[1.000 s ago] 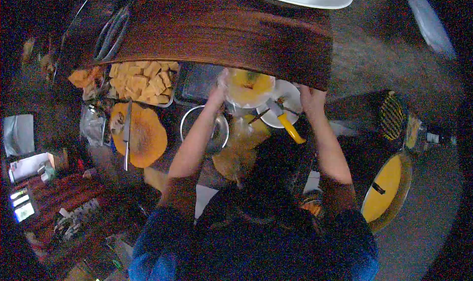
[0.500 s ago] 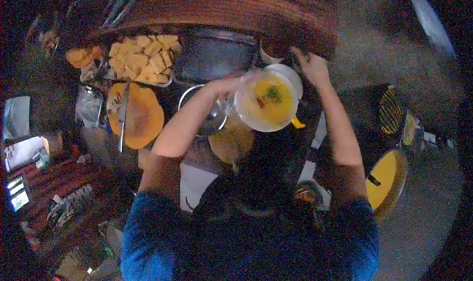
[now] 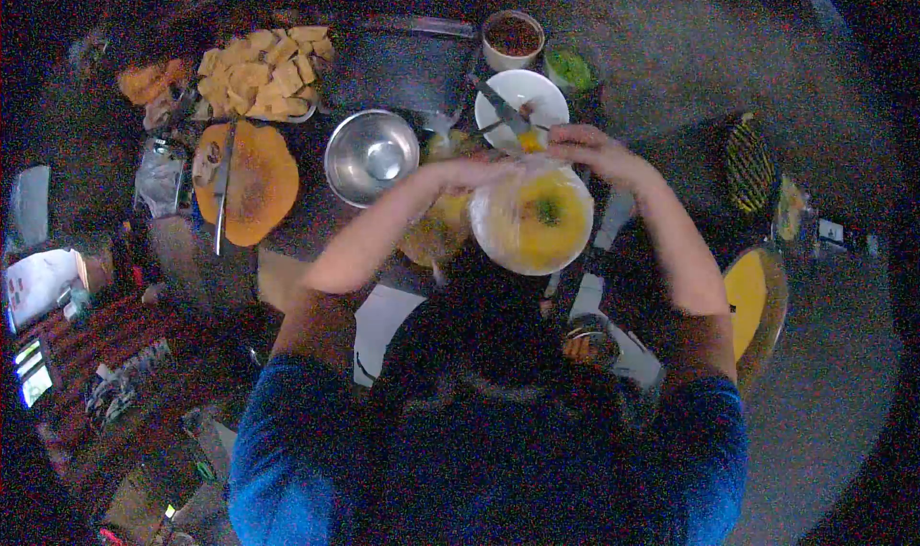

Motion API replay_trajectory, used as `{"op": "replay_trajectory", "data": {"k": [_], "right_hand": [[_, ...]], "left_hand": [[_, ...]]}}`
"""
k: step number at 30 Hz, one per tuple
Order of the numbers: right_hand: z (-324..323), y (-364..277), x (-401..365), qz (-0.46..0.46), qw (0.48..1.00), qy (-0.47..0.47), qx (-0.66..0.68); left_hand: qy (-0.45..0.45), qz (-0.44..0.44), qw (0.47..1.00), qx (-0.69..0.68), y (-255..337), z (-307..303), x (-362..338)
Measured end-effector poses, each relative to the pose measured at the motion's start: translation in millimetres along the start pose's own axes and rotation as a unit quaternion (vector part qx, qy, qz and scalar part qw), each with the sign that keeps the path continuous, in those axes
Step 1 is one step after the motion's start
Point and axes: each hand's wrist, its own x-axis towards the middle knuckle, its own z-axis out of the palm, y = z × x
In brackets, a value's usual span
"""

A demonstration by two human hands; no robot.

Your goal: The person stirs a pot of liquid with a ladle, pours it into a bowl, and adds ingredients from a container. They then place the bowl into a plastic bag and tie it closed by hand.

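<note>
Head view: left hand grips round film-covered white bowl, right hand near.

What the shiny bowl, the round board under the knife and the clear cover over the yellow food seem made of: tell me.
Shiny bowl: polished metal, likely stainless steel, given its bright silvery reflections.
Round board: perhaps wood, from its matt orange-brown face; plastic isn't ruled out.
Clear cover: probably thin, glossy plastic film; yellow food shows through under pale streaks.
</note>
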Motion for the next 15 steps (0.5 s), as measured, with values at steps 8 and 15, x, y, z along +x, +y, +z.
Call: {"op": "replay_trajectory", "data": {"k": [8, 15], "right_hand": [[66.2, 103.1, -70.5, -0.037, 0.998, 0.051, 0.017], [111.9, 99.8, -51.7, -0.003, 0.977, 0.203, 0.062]], "left_hand": [[0.113, -0.008, 0.972, -0.207, -137.1, 50.1, 6.6], [0.299, -0.163, 0.938, -0.071, -175.1, 63.0, 25.5]]}}
